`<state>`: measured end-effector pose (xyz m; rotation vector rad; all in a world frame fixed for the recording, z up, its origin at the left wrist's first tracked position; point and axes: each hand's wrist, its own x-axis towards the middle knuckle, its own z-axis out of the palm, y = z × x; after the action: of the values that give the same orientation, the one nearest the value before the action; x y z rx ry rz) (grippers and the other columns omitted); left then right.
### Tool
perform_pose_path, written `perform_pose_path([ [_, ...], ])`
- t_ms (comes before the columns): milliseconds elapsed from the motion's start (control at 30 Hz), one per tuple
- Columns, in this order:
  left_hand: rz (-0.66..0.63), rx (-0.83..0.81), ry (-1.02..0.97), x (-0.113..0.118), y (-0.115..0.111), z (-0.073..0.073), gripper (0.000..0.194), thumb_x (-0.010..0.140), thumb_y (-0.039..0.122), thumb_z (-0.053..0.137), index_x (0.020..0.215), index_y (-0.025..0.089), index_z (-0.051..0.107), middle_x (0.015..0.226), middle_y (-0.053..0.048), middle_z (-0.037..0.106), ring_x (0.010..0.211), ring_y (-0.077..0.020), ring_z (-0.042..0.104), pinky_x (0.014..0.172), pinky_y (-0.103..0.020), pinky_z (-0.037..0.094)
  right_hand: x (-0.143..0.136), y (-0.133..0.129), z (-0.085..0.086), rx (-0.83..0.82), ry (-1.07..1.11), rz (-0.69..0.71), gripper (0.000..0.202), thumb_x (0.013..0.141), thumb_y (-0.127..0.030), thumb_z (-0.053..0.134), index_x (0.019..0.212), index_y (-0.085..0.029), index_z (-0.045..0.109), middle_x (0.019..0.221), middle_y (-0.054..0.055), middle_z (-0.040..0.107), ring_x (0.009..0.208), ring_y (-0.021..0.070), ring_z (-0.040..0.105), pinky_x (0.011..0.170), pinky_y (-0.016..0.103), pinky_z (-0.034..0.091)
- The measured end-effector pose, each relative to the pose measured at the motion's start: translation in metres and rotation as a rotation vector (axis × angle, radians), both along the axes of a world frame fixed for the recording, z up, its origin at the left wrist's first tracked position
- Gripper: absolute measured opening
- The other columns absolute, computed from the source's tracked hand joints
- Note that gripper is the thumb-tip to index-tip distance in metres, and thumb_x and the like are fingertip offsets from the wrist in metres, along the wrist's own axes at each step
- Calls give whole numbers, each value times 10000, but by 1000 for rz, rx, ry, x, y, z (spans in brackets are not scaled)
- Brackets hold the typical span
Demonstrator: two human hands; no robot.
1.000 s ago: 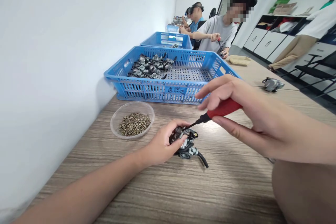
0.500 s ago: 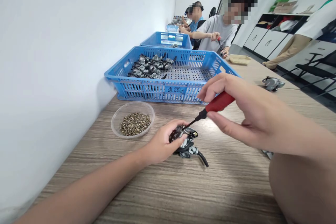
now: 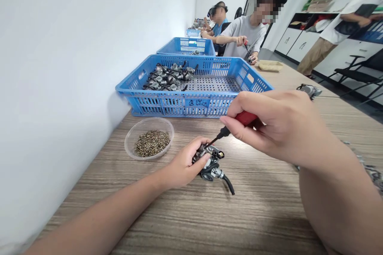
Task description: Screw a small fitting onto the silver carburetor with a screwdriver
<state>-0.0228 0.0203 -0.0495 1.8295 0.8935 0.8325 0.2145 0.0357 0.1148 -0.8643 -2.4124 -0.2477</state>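
My left hand [image 3: 189, 162] is closed round a metal part with black hoses [image 3: 213, 165], holding it against the wooden table [image 3: 167, 215]. My right hand [image 3: 269, 123] grips the red handle of a screwdriver [image 3: 245, 118], fingers wrapped round it. The screwdriver slants down to the left, and its tip meets the metal part beside my left thumb. To the left of the part stands a clear round bowl [image 3: 128, 143] with many small brass-coloured screws [image 3: 152, 142].
Behind the bowl is a blue crate [image 3: 179, 96] holding several similar parts [image 3: 170, 76]; a second blue crate [image 3: 170, 46] stands beyond. Another part [image 3: 309, 89] lies at the right, more at the right edge [image 3: 372, 173]. Other people sit farther back; one person stands at right.
My right hand has closed from a loose, spread hold into a fuller grip round the screwdriver handle. The camera view has shifted slightly. The standing person at right has changed posture.
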Motion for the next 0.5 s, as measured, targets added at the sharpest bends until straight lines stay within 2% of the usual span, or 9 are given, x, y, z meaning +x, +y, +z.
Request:
perform_pose_path([
  [100,7,-21,10,-1,-1,0,384,1120,348,560,1465,179,557,1417,-143,690,1333,-298,652,1197,-462,503,2,3,-2,-57,-9,-24,199,1104,-427,642,998,-260,660,742,-26,748,600,180,637,579,318,351],
  [200,-4,-4,14,-2,0,-1,344,1137,355,543,1443,199,566,1393,-132,687,1304,-287,656,1191,-455,503,5,8,-4,-152,-5,10,220,1087,-447,671,1142,-239,629,912,24,788,714,210,691,622,323,412],
  [300,-26,47,14,-3,1,-4,286,1150,358,513,1388,215,583,1358,-124,669,1268,-277,647,1184,-446,502,3,9,-5,-238,41,111,185,1083,-354,654,1194,-218,596,995,54,769,812,223,707,714,340,488],
  [500,-5,57,17,-7,-1,-12,256,1155,358,489,1355,229,583,1240,-80,682,1128,-251,647,1128,-428,527,-13,5,-14,-274,157,217,175,1056,-194,630,1217,-219,566,1008,38,711,832,200,664,737,333,498],
])
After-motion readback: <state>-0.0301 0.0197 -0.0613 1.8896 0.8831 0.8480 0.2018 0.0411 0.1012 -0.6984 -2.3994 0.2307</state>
